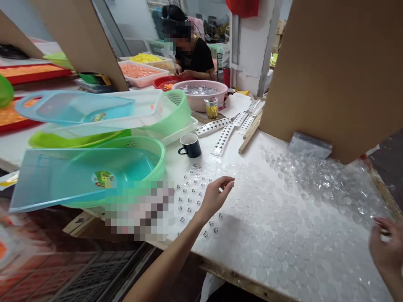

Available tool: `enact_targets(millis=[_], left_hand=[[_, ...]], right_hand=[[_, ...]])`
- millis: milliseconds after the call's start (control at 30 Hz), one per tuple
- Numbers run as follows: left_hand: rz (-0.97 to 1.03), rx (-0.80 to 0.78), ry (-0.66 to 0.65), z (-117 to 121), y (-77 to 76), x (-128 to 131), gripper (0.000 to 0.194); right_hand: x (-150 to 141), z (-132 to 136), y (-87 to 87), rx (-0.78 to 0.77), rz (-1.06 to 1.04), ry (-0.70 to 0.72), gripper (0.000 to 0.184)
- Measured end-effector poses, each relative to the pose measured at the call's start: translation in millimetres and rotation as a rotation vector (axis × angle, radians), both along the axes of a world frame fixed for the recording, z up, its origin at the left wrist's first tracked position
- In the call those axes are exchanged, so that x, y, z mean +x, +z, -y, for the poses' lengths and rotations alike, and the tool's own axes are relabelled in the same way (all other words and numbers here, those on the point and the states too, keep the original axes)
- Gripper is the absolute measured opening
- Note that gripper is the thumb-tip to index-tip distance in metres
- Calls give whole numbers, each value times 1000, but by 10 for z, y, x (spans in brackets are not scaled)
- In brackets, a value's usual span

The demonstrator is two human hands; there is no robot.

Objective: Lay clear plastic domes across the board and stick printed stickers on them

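My left hand (216,195) is above the white tabletop, thumb and fingertips brought together. Whatever they may pinch is too small to make out. Beneath and left of it lie small clear discs with black printed figures (189,200). Plain clear round discs (273,239) are spread flat in rows from there to the right. At the right edge, partly cut off, my right hand (385,247) has its fingers curled toward the thumb. What it holds, if anything, cannot be made out. It is beside a heap of loose clear discs (327,178).
A dark mug (190,146), printed sticker strips (223,139) and a wooden stick (250,133) lie beyond my left hand. Green and blue baskets (157,157) are stacked at left. Cardboard (327,75) stands behind the heap. Another person (195,54) works across the table.
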State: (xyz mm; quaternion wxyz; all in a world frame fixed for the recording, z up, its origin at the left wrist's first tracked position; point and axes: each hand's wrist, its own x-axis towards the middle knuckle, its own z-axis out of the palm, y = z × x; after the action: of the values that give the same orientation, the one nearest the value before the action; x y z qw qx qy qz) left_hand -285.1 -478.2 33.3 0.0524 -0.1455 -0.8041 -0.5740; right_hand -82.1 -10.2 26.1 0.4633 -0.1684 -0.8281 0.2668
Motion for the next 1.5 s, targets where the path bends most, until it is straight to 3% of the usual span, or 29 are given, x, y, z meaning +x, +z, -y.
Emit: enact_targets(millis=[67, 233, 333, 500, 867, 1033, 1233, 1500], left_hand=[[-38, 3, 21, 37, 42, -166, 21], [-112, 34, 46, 41, 65, -606, 20], [-144, 25, 79, 65, -17, -740, 20], [-163, -49, 109, 168, -134, -727, 21], [-225, -119, 98, 201, -161, -720, 20], [-208, -142, 119, 233, -170, -751, 20], [-208, -176, 123, 239, -201, -770, 18], [-192, -178, 123, 227, -289, -801, 17]], right_hand=[[-528, 232, -131, 146, 42, 70, 17], [-1359, 1006, -154, 121, 157, 380, 17], [-1657, 1390, -91, 65, 200, 470, 17], [-2140, 1885, -33, -59, 262, 604, 17], [-3048, 3058, -169, -53, 313, 892, 17], [-3481, 3422, -154, -88, 566, 781, 16], [-3874, 3639, -170, -80, 785, 625, 28], [-4302, 4141, -212, -85, 961, 402, 79]])
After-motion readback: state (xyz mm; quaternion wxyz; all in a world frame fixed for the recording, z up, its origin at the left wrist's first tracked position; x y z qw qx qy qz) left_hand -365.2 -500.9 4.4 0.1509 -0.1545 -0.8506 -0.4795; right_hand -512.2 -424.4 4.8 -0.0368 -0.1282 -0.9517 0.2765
